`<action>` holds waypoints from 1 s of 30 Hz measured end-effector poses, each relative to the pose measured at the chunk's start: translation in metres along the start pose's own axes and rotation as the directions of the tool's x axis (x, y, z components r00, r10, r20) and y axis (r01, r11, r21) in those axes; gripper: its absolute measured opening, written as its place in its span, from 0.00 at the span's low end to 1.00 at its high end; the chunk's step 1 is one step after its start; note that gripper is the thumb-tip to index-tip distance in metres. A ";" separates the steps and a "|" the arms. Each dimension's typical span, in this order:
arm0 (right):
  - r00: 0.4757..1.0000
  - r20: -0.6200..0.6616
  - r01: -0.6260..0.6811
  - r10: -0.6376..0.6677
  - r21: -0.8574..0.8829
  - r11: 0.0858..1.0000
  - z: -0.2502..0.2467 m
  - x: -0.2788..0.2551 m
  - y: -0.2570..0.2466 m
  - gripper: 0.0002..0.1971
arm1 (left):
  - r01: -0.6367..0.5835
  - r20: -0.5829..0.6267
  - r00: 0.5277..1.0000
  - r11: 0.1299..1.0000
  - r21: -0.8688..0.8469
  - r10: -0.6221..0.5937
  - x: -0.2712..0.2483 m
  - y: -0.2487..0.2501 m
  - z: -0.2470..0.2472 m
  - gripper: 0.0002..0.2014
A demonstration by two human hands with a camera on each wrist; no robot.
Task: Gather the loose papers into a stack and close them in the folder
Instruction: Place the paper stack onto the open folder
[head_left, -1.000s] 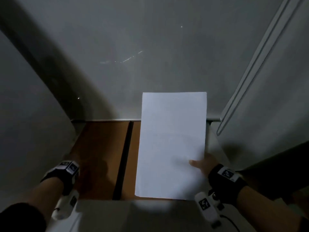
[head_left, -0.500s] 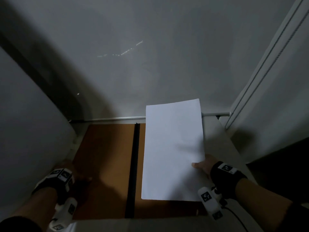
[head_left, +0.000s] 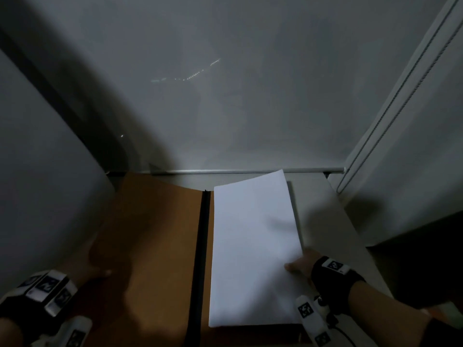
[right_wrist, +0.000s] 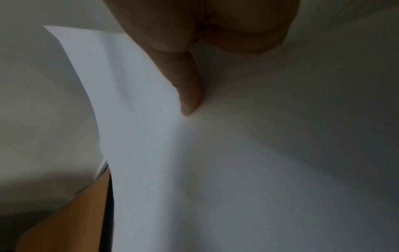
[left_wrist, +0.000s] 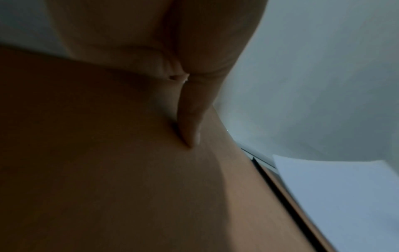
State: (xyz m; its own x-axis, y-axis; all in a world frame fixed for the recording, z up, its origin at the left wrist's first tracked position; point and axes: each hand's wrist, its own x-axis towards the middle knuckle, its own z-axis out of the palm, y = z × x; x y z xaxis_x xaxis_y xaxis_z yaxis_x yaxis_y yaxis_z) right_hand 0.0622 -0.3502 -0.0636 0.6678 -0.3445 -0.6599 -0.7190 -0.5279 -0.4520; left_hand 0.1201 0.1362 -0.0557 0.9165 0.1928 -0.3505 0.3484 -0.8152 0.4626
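Observation:
A brown folder (head_left: 155, 246) lies open on the grey desk, its black spine (head_left: 201, 246) running away from me. A white paper stack (head_left: 250, 246) lies over the folder's right half, its far end slightly lifted. My right hand (head_left: 298, 266) pinches the stack's right edge; its thumb (right_wrist: 187, 88) rests on top of the paper (right_wrist: 172, 170). My left hand (head_left: 97, 271) grips the outer edge of the left cover, which is tilted up. Its thumb (left_wrist: 190, 122) presses on the brown inner face (left_wrist: 151, 187), and the fingers below are hidden.
The desk (head_left: 325, 209) ends at a metal rail (head_left: 250, 170) against the grey wall. A pale panel with a cord (head_left: 400, 121) stands at the right, with a dark shape (head_left: 413, 259) below it. A pale curved surface (head_left: 37, 171) borders the left.
The paper stack came down from nearly upright onto the folder's right half. My left hand moved to the left cover's edge and took hold; that cover has begun to lift.

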 end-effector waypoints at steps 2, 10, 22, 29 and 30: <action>1.000 -0.001 0.008 -0.008 -0.006 1.000 0.003 -0.001 -0.002 0.32 | -0.024 -0.014 1.000 0.998 -0.061 0.023 -0.004 0.001 -0.005 0.50; 0.993 0.107 0.062 -0.049 -0.120 0.991 0.016 0.022 0.009 0.49 | 0.022 0.213 0.971 0.846 -0.533 0.109 -0.007 0.002 -0.040 0.37; 0.969 0.113 0.210 -0.221 0.099 0.973 -0.002 -0.010 -0.013 0.32 | 0.015 0.453 0.823 0.785 -0.620 0.342 -0.074 0.108 -0.068 0.40; 0.966 0.187 0.169 -0.181 0.081 0.982 0.014 0.028 0.004 0.53 | 0.069 0.475 0.821 0.772 -0.633 0.316 -0.081 0.118 -0.072 0.30; 0.966 0.192 0.152 -0.173 0.119 0.981 0.019 0.033 0.006 0.52 | 0.064 0.481 0.817 0.777 -0.626 0.320 -0.085 0.122 -0.072 0.36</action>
State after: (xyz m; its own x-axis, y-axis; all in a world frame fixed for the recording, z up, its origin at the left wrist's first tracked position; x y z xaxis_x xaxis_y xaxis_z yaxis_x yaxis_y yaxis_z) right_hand 0.0760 -0.3501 -0.0991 0.7325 -0.0925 -0.6744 -0.6269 -0.4779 -0.6153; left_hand 0.0988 0.0601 0.0891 0.7653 -0.3655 -0.5298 0.4528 -0.2794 0.8467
